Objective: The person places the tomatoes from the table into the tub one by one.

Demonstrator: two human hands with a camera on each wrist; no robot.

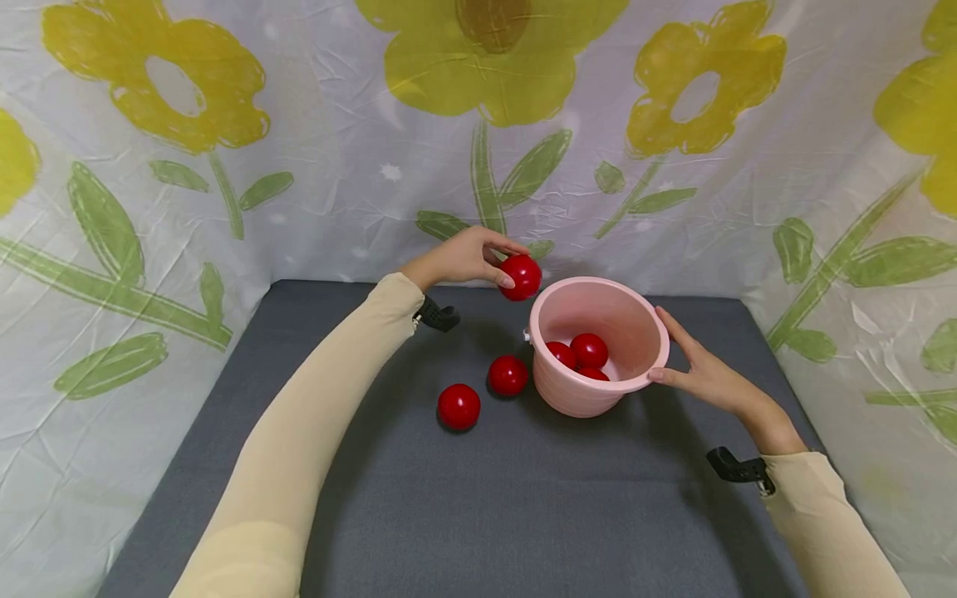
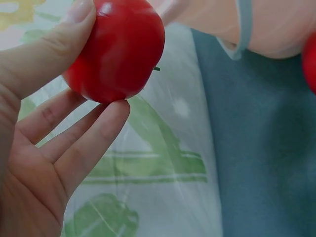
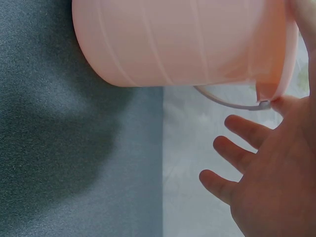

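My left hand pinches a red tomato between thumb and fingertips, in the air just left of the pink bucket. A bit of green stem shows on this tomato in the left wrist view. With thumb and index finger, my right hand holds the bucket's rim on its right side. Its other fingers stand spread, off the bucket. Inside lie several tomatoes, partly hidden by the front wall. Two more tomatoes rest on the table left of the bucket.
The dark grey table stretches below both arms. A whitish sheet with yellow flowers hangs behind and at both sides. The bucket's thin pale handle hangs along its outside. Each wrist wears a black strap.
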